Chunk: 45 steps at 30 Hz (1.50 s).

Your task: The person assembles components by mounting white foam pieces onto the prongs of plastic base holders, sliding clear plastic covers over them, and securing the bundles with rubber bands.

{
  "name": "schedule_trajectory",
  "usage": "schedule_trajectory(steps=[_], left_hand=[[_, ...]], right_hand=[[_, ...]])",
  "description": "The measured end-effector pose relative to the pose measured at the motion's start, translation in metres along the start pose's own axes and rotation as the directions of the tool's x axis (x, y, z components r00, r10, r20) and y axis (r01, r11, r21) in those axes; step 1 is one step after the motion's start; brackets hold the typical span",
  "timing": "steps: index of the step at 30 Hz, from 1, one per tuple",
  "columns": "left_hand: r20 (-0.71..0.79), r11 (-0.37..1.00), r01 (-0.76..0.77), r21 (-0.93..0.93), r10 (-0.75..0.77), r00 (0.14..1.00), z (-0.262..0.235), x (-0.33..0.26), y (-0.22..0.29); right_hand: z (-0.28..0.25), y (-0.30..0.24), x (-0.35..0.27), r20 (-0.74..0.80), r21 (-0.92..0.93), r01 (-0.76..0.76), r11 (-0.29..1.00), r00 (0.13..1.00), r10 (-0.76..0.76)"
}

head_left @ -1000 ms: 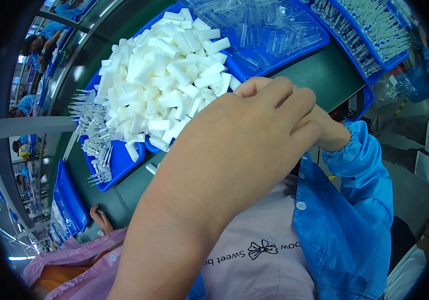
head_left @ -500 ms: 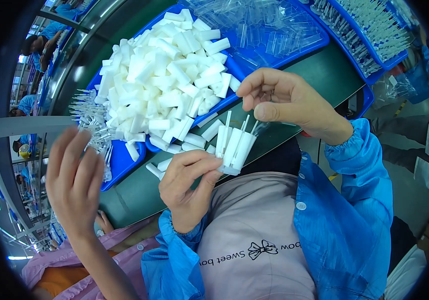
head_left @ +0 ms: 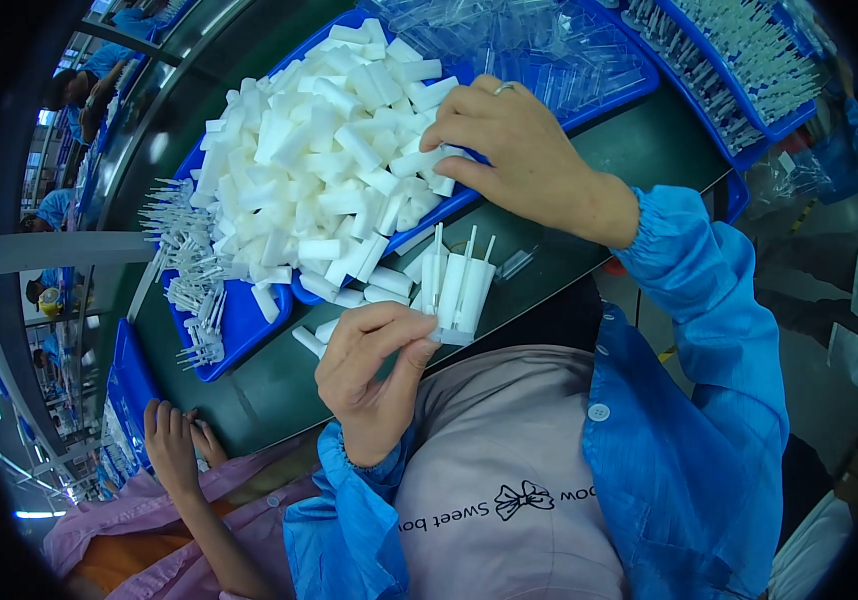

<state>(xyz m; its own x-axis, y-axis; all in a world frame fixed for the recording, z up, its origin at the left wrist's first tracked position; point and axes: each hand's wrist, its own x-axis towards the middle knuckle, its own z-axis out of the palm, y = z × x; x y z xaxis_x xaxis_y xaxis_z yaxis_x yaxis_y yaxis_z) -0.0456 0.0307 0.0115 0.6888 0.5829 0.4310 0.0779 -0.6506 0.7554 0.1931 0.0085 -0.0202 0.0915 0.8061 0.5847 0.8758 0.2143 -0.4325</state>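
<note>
My left hand [head_left: 374, 375] pinches the base of a small holder of white foam cylinders [head_left: 456, 290] with thin white rods standing up between them, held just above the near table edge. My right hand [head_left: 524, 150] reaches over the right side of a heap of white foam cylinders [head_left: 299, 150], its fingers and thumb closed around one foam cylinder [head_left: 442, 185] at the heap's edge. The fingertips partly hide that piece. A ring sits on one finger of this hand.
A blue tray [head_left: 639, 85] of clear plastic tubes lies behind my right hand. Blue bins with thin white rods [head_left: 729, 70] stand at far right, and more rods [head_left: 189, 250] lie left of the heap. Another person's hand [head_left: 171, 445] rests at lower left.
My right hand has moved up and left from beside the holder to the foam heap. My left hand stays nearly still with the holder. The other person's raised hand has drawn back downward.
</note>
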Motion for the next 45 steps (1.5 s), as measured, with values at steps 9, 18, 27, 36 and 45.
schedule_trajectory(steps=[9, 18, 27, 36, 45], left_hand=[[-0.003, 1.000, 0.022, -0.016, -0.022, 1.000, 0.000, -0.001, -0.006], [-0.069, 1.000, 0.013, -0.005, -0.013, 0.998, -0.001, 0.001, -0.006], [-0.021, 0.995, -0.089, 0.055, 0.090, 0.996, 0.001, -0.002, -0.008], [-0.002, 0.993, -0.109, 0.042, 0.110, 0.994, -0.001, 0.000, -0.009], [0.013, 0.994, -0.097, 0.043, 0.097, 0.995, -0.003, -0.001, -0.003]], right_hand=[[0.020, 0.016, 0.005, 0.136, -0.036, -0.046, 0.998, 0.989, 0.051], [-0.022, 0.008, 0.004, 0.186, 0.549, -0.251, 0.797, 0.967, 0.176], [-0.037, -0.001, 0.000, 0.541, 0.695, -0.581, 0.425, 0.811, 0.223], [-0.033, 0.011, 0.002, 0.613, 0.733, -0.629, 0.260, 0.776, 0.148], [-0.036, 0.008, 0.002, 0.650, 0.729, -0.652, 0.209, 0.755, 0.088]])
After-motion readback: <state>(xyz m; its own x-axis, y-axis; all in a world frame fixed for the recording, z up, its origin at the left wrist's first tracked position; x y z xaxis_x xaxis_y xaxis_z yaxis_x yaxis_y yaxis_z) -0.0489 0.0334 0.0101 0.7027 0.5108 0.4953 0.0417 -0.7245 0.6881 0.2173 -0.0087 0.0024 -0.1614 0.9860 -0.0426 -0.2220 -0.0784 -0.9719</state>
